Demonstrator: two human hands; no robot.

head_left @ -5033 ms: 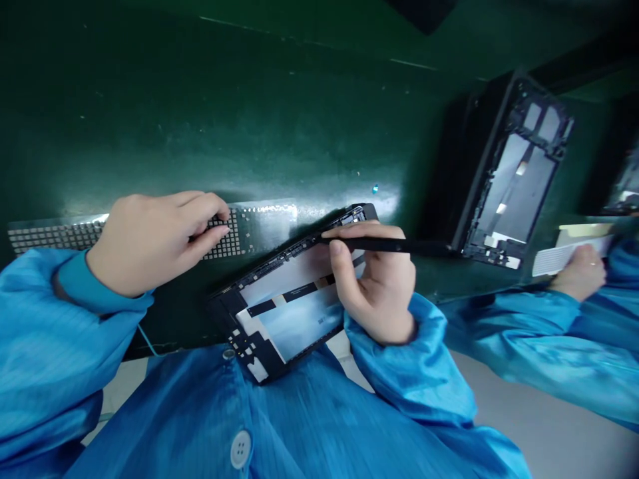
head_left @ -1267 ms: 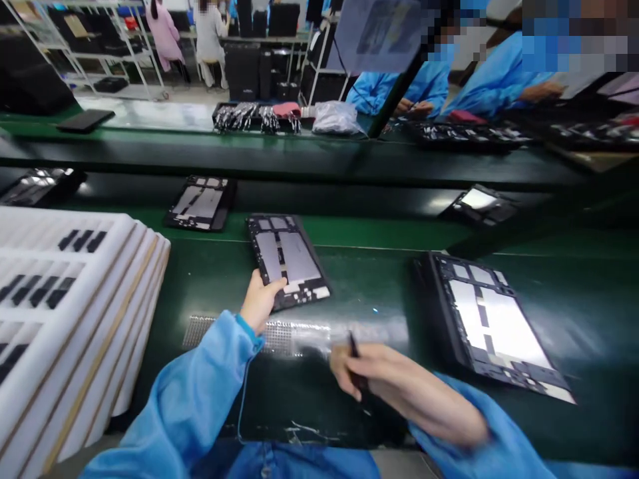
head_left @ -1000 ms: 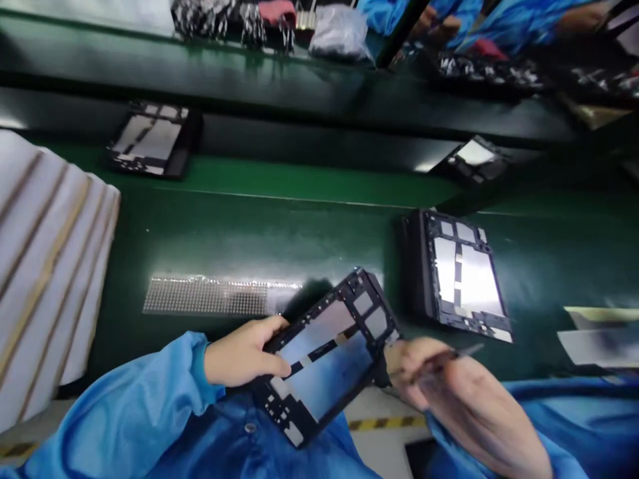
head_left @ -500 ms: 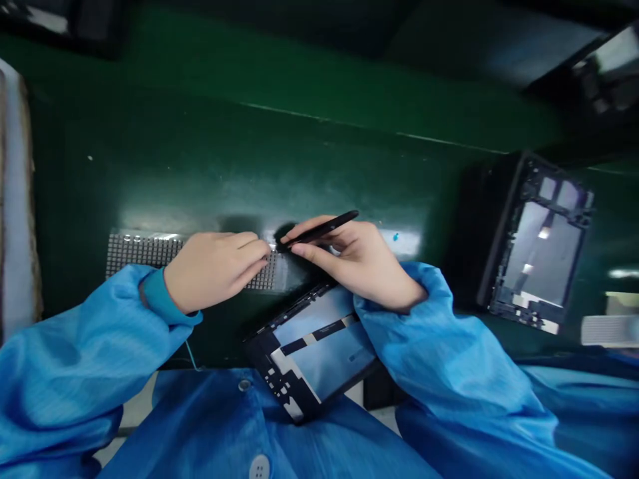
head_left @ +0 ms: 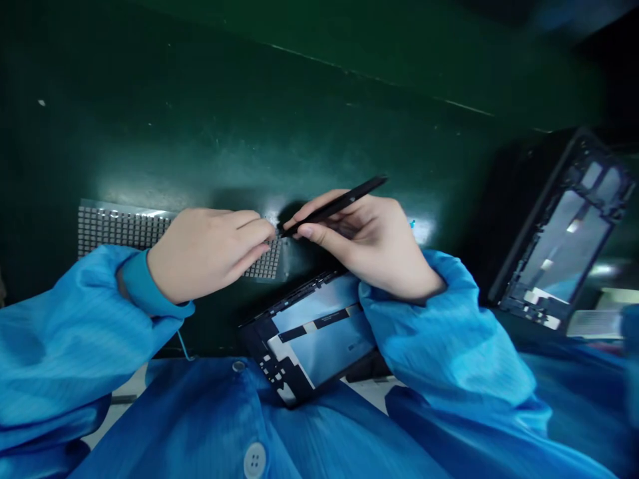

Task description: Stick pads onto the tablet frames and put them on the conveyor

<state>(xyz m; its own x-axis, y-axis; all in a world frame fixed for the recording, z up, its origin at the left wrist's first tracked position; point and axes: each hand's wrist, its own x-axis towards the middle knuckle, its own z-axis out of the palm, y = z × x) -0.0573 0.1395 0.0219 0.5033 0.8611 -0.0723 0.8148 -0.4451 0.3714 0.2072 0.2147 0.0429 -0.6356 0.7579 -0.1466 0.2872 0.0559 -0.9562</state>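
Observation:
My left hand (head_left: 207,249) lies on a clear strip of small grey square pads (head_left: 120,226), fingers bent and pressed down on its right end. My right hand (head_left: 369,243) pinches black tweezers (head_left: 334,205) whose tip points at the strip's end, right by my left fingertips. An open black tablet frame (head_left: 312,336) with a shiny inner plate leans against my lap at the table's near edge, under my right wrist. Both arms are in blue sleeves.
The dark green table (head_left: 279,106) stretches away in front. A second open black tablet frame (head_left: 564,246) rests at the right. A pale flat sheet (head_left: 596,322) shows at the far right edge beside blue cloth.
My left hand took a tablet frame from the belt and drew it to my lap. Both hands then went to the pad strip, and the tweezers' back end has tilted up since half a second ago.

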